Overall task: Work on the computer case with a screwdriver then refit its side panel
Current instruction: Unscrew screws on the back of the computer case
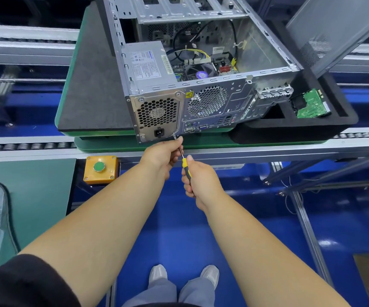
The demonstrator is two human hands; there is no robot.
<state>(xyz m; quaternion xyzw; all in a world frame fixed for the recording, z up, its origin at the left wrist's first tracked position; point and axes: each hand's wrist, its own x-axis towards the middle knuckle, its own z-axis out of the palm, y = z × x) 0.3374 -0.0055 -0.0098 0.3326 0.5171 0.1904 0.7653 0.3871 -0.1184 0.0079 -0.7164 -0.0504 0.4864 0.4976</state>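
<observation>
Head camera, looking down past two bare forearms. A silver desktop computer case (201, 85) lies on its side on a dark foam mat over a green pallet (68, 111), which sits on a roller conveyor (24, 147) running left to right. The open side of the case faces up, showing the power supply (148, 63) at left, a motherboard with a fan, and bundled cables (yellow and black among them). Its rear face, with honeycomb vents and ports, is turned toward the viewer.

The right hand (201, 180) is wrapped around the yellow-and-black handle of a screwdriver (184, 165), thumb lying along the top. The metal shaft slants up and left to the near bottom edge of the rear face, just below the power supply's socket. The left hand (161, 156) pinches the shaft close to its tip, fingers curled beside the case edge.

The grey side panel (334, 32) stands tilted at far right, off the case. Near it, a green circuit board (312, 105) lies in a black foam tray (343, 120). A yellow box with a green push button (100, 168) sits at near left. Below, a blue floor and two pale shoes.
</observation>
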